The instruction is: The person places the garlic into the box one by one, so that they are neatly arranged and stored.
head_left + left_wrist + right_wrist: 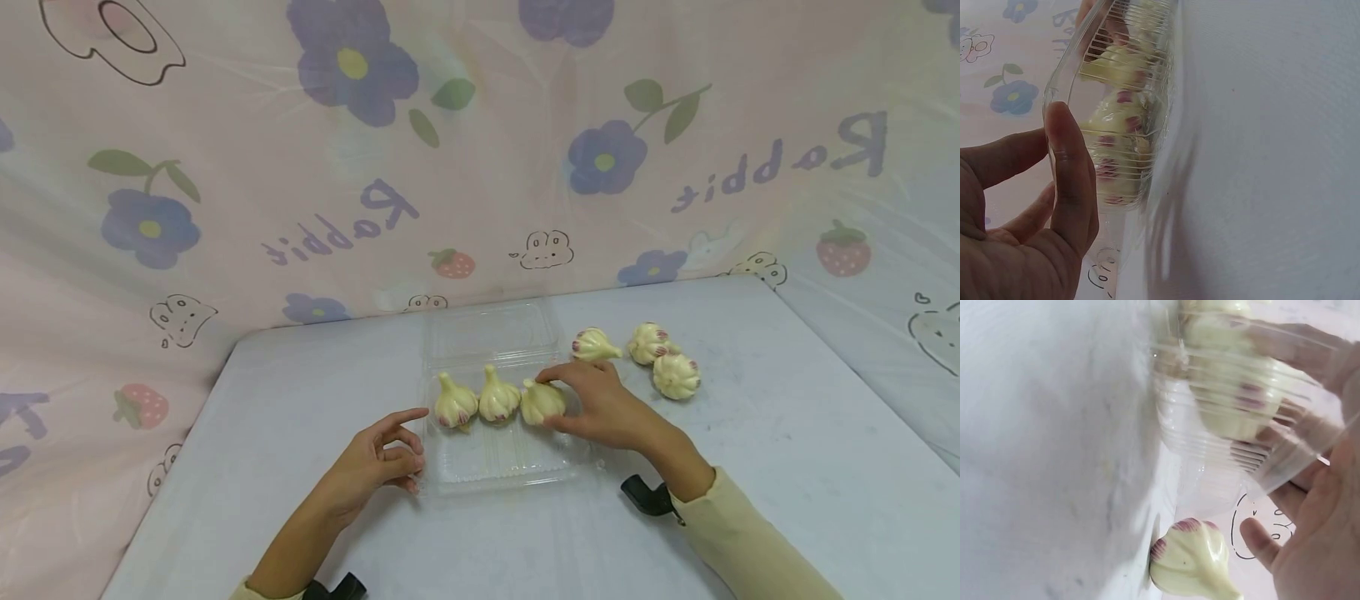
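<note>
A clear plastic clamshell box (502,467) lies with its lid (491,329) folded back. Inside its base, three garlic bulbs stand in a row: a left one (455,402), a middle one (498,395) and a right one (542,402). My right hand (600,404) grips the right bulb between thumb and fingers. In the right wrist view, that bulb (1235,394) shows through the ribbed wall, with the fingers behind it. At the box's left side, my left hand (378,454) holds the rim, its thumb (1069,169) against the outer wall.
Three more garlic bulbs lie on the white table (750,467) to the right of the lid: a single one (594,343), and a pair, one behind (648,342) and one in front (677,377). A printed cloth (480,167) hangs behind the table.
</note>
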Available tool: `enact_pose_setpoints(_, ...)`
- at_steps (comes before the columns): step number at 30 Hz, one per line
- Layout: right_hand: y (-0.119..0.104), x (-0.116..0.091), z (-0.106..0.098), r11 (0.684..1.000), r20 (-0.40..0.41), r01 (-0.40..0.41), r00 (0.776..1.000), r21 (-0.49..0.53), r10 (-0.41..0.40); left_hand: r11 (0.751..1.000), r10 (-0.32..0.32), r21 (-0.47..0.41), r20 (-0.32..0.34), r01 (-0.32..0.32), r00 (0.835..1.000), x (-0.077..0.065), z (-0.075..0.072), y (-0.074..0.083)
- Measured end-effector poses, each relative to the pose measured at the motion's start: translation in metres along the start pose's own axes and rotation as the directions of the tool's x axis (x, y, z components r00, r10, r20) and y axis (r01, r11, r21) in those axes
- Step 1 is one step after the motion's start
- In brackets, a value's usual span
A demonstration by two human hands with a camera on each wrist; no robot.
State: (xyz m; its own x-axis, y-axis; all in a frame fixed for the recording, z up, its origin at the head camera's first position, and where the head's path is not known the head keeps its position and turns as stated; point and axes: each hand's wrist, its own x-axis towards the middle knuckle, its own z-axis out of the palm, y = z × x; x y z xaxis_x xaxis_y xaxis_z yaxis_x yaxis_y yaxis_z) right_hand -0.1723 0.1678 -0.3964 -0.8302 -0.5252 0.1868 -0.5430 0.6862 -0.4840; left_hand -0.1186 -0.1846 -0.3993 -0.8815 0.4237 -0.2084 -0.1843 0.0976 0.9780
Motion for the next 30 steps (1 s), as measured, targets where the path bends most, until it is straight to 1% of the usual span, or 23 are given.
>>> enact_pose_setpoints(9, 0.0005, 0.0001, 0.0027, 1.0, -0.009, 0.002, 1.0, -0.026, -0.003, 1.0, -0.03, 0.009, -0.022, 0.03, 0.999, 0.0003, -0.0001, -0.0019)
enact_pose_setpoints(15, 0.0009, 0.0015, 0.0024, 1.0, -0.036, 0.009, 0.999, -0.026, -0.01, 1.0, -0.018, 0.016, -0.014, 0.018, 1.0, 0.0007, -0.0001, -0.0016)
enact_pose_setpoints(20, 0.0015, 0.003, 0.0016, 1.0, -0.055, 0.02, 0.998, -0.005, -0.02, 1.0, -0.008, 0.01, -0.009, 0.009, 1.0, 0.0006, 0.0003, -0.0008)
enact_pose_setpoints(24, 0.0012, 0.0038, 0.0019, 1.0, -0.064, 0.011, 0.998, 0.011, -0.01, 1.0, 0.002, 0.003, -0.002, -0.002, 1.0, 0.001, 0.0006, -0.0001)
enact_pose_setpoints(30, 0.0002, 0.0036, 0.0043, 1.0, -0.082, -0.013, 0.997, -0.003, 0.012, 1.0, -0.008, 0.001, -0.007, 0.008, 1.0, 0.0007, 0.0012, 0.0007)
